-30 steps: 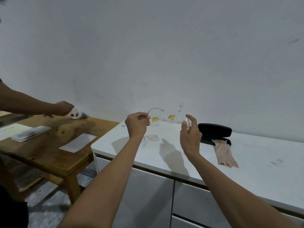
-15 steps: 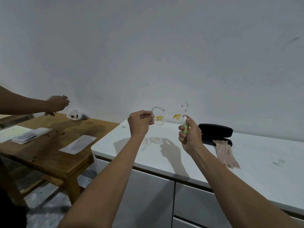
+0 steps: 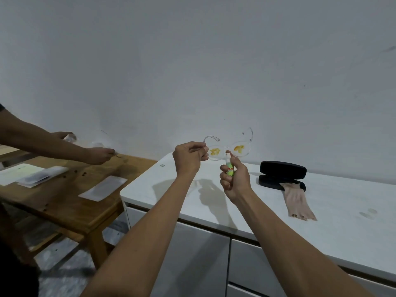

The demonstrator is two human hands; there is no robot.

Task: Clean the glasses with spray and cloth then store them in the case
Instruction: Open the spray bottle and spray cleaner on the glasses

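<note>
While left hand [image 3: 188, 156] pinches glasses [image 3: 229, 150] by temple, aloft over desk [image 3: 334, 202], right hand [image 3: 235, 179] grips spray bottle [image 3: 229, 167] — nozzle just below smeared lenses. Risks: thin pinch lets frame twist or drop; mist overshoots. Case [image 3: 282, 174] open, cloth [image 3: 299, 200] beside.

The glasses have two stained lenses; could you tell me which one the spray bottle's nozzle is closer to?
The lens nearer the left hand: the spray bottle nozzle sits just beside its yellow stain, while the other lens's stain lies farther off, toward the case.
</note>
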